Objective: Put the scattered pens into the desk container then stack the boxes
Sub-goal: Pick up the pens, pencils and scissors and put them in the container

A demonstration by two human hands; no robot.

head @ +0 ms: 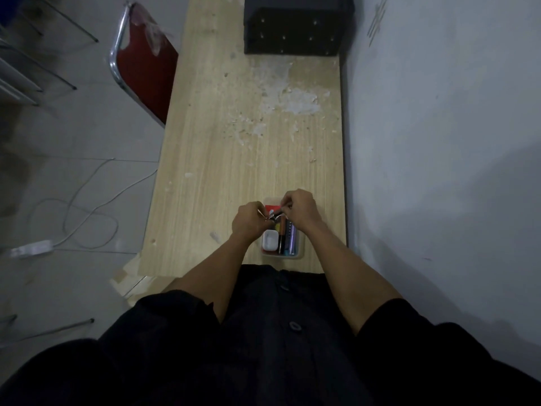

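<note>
- Right hand (299, 208): fingers curled, pinching one end of a slim dark pen (277, 214); held just above the far end of the container.
- Left hand (248, 221): fingers curled, pinching the other, metallic end of the same pen; level with the right hand and just beside it. Whether the hands are capping it, clicking it or only lowering it cannot be told.
- Container (301, 251): small pale tray directly under both hands, at the near edge of the desk.
- Stowed pens (283, 237): several lying lengthwise in the container, below the right wrist; exact count unclear.
- White case (269, 240): in the same container, below the left wrist, beside the stowed pens.
- Red item (271, 207): at the far end of the container, between the hands; mostly hidden.
- Desk (222, 159): pale wood, with white flaked patches well beyond the hands.
- Boxes (294, 27): dark block at the far end of the desk, well apart from both hands; whether they are already stacked cannot be told.
- Status, pens: judged nearly complete; the held pen is the only one seen outside the container and it hangs right over it.
- Status, boxes: judged still to do; neither hand is anywhere near them.
</note>
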